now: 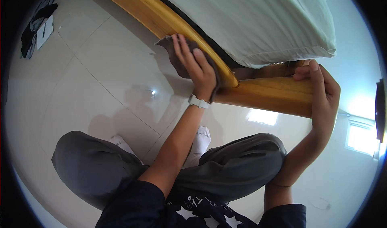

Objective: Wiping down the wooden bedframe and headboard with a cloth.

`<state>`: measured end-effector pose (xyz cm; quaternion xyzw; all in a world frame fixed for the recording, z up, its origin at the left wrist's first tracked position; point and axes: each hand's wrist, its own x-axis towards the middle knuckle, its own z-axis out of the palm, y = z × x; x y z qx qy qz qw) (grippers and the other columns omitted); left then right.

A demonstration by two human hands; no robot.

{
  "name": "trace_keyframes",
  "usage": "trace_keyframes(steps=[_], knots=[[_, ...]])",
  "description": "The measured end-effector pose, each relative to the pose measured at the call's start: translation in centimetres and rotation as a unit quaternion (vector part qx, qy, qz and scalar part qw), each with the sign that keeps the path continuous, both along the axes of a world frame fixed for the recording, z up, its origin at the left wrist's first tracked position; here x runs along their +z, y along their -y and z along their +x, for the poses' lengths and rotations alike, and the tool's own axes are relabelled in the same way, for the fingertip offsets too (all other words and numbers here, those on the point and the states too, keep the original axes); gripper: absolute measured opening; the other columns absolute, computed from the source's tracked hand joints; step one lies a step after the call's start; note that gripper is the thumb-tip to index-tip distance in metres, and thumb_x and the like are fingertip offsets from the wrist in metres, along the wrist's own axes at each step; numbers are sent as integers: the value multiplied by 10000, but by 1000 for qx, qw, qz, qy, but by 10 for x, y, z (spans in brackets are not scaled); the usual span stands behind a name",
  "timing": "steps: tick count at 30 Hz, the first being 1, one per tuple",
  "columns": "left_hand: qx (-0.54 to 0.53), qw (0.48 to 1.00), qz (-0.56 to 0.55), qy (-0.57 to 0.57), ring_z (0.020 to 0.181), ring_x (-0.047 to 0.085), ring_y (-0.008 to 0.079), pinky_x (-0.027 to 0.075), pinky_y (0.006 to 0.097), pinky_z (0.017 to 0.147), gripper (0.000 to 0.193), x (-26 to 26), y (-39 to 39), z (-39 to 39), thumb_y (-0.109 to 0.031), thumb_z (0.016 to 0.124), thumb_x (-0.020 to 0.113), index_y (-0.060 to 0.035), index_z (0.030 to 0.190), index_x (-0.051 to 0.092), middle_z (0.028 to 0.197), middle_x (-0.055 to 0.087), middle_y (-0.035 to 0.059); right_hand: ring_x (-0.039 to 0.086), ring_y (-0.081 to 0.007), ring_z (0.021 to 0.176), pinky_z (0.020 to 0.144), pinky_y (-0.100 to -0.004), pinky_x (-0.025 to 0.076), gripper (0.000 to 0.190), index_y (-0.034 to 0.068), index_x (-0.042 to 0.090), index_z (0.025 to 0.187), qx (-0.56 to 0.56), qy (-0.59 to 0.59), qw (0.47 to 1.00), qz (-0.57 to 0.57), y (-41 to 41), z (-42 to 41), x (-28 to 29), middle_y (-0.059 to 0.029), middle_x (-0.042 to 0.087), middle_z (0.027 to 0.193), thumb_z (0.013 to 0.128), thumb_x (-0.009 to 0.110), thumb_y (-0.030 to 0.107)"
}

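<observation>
My left hand (pixel 199 69), with a light watch band at the wrist, presses a dark brown cloth (pixel 178 60) flat against the outer face of a wooden bed frame's long side rail (pixel 178 19). The cloth drapes past the fingers, and one corner sticks out to the left. At the frame's short end board (pixel 272 93), my right hand (pixel 325 87) is hooked around the right end, fingertips bent over the top edge. A mattress in a pale cover (pixel 266 22) lies inside the frame, leaving a dark gap beside the long rail.
Glossy light floor tiles (pixel 90 52) spread below the frame. Dark and grey cloth items (pixel 30 37) lie at the far left beside white paper (pixel 45 33) with a pen on it. My bent knees and white-socked feet (pixel 201 140) are close under the end board. A pale wall (pixel 347 86) stands right.
</observation>
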<state>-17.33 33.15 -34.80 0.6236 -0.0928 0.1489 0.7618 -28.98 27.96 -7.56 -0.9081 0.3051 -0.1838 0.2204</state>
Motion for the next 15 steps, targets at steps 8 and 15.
trace_keyframes(steps=[8,15], knots=[[9,1000,16,-2,1499,243,412,216,481,1210,516,-14,4,-5,-175,1082,356,67,1535,309,1624,193,280,642,-146,804,842,-284,481,402,-16,733,902,7,26,1000,-3,-6,0,2,-68,700,795,1044,577,327],[16,999,-8,-43,1498,250,408,223,476,1208,524,-11,0,14,-206,1086,373,61,1534,321,1630,207,253,647,-147,815,857,-285,475,413,-21,731,913,-4,8,1000,-3,-7,2,0,-71,705,796,1045,577,338]])
